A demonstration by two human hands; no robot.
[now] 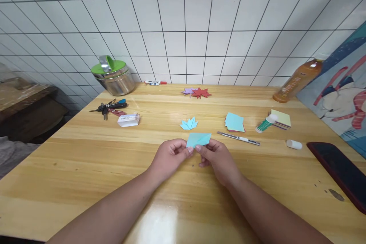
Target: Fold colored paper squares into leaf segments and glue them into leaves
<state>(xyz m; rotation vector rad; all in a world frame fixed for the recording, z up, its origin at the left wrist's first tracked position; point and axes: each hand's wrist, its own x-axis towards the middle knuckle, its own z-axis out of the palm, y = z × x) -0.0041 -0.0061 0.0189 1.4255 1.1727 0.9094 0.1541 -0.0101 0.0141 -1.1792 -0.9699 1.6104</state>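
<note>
A small light-blue sheet of paper (197,138) with a diagonal crease or fold is held up between both hands above the wooden table. My left hand (174,155) pinches its lower left corner between thumb and fingers. At the lower right edge, my right hand (217,157) grips the same sheet, its thumb lying on the front. Just beyond the sheet lies a pointed, folded light-blue paper piece (189,123). To the right are a utility knife (238,137) and a stack of square paper (235,122), blue on top.
Red (201,92) and purple paper leaves (188,91) lie farther back. Right: a glue stick (265,123), its white cap (294,144), a yellow-topped paper stack (280,118), a phone (339,171), a bottle (299,80). Left: keys (110,106), a small box (128,120), a lidded metal pot (116,78).
</note>
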